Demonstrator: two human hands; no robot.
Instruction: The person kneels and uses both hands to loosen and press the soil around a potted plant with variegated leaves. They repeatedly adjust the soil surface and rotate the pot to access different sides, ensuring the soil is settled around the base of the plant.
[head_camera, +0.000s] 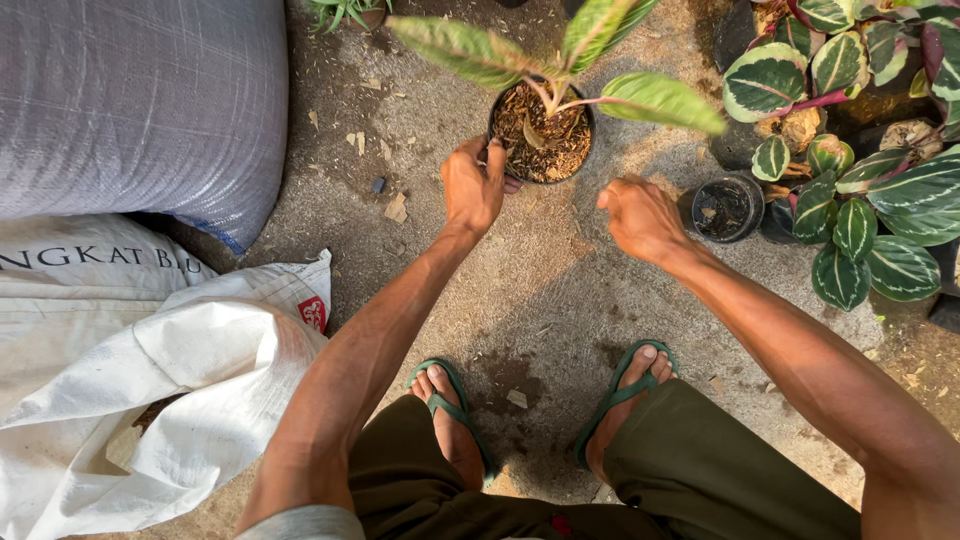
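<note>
A black pot (541, 176) filled with brown bark mulch stands on the ground ahead of me and holds a young plant with green, pink-veined leaves (655, 98). My left hand (473, 187) grips the pot's near left rim, fingers curled over the edge. My right hand (640, 216) hovers just right of the pot with its fingers loosely curled and nothing in it. My feet in green sandals (450, 410) rest on the ground below.
A small empty black pot (725, 208) sits to the right, beside several potted plants with striped leaves (850, 215). A large grey woven sack (140, 100) lies at left, with an open white sack (150, 370) below it. The ground is dusty concrete.
</note>
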